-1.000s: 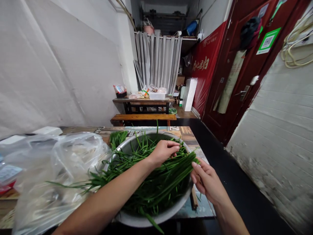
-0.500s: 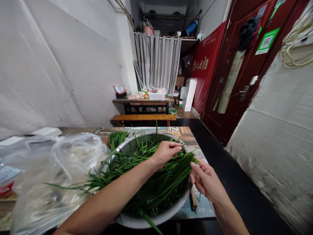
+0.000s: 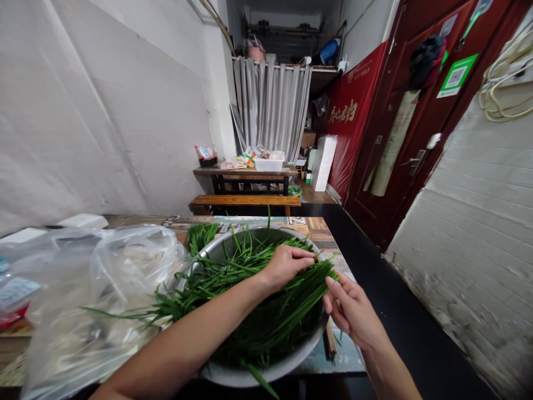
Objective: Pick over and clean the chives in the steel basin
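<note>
A wide metal basin [image 3: 306, 355] is heaped with long green garlic chives [image 3: 233, 272], some hanging over its left side. My right hand [image 3: 352, 305] is closed on the ends of a bunch of garlic chives [image 3: 297, 303] at the basin's right rim; the bunch's leaves trail left across the heap. Above that bunch, my left hand [image 3: 287, 265] reaches across the basin with thumb and fingers pinched near the gripped ends. What lies in this pinch is too small to make out. Another small bundle of chives [image 3: 202, 236] rests on the table behind the basin.
Clear plastic bags [image 3: 112, 289] with pale contents cover the left part of the wooden table [image 3: 320, 228]. A thin brown bundle of sticks [image 3: 330, 339] lies right of the basin. Ahead are a bench [image 3: 245, 200] and another table [image 3: 245, 171]; a red door [image 3: 383, 139] stands at right.
My left hand has shifted slightly down and right, its fingertips now closer to the bunch's ends. My right hand keeps its hold on the chives. The view has tilted a little.
</note>
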Demonstrator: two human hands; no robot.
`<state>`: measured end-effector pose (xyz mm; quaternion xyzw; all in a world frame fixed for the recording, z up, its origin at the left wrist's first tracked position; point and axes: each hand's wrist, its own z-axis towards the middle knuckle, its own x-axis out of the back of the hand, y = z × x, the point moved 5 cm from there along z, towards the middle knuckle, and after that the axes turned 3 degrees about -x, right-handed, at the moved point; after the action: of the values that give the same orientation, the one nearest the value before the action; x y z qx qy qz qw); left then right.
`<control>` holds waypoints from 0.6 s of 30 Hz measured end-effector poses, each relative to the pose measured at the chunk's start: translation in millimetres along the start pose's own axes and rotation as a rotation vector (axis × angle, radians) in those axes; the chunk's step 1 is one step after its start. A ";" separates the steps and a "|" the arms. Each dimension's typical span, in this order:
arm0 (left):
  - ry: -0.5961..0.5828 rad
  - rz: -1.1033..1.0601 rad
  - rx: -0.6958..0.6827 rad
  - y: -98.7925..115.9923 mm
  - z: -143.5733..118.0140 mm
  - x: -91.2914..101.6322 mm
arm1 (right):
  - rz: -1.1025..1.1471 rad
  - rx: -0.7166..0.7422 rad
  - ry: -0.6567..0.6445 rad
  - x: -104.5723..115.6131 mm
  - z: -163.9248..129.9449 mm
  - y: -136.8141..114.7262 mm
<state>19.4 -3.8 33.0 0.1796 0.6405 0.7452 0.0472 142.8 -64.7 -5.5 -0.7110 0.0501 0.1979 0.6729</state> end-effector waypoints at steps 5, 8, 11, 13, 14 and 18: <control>-0.209 0.134 -0.034 -1.3 -4.4 -1.8 | 0.024 -0.014 0.036 3.5 -1.9 6.4; -0.164 0.288 -0.059 -0.7 5.7 20.0 | 0.009 -0.006 0.047 9.0 -5.7 10.9; 0.042 0.520 -0.131 -3.7 19.3 42.5 | 0.014 -0.027 0.038 13.5 -8.9 15.4; 0.033 0.671 -0.174 -11.1 25.2 41.3 | 0.036 -0.048 0.019 14.5 -9.5 18.0; 0.014 0.741 -0.195 -15.3 26.9 37.9 | 0.049 -0.054 0.011 14.8 -9.3 19.0; 0.033 0.950 -0.256 -26.8 28.3 25.6 | 0.072 -0.055 0.006 16.0 -6.2 21.6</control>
<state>0.6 35.2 15.4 0.4328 0.3918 0.7597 -0.2865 151.5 -69.5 -31.3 -0.7274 0.0722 0.2212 0.6455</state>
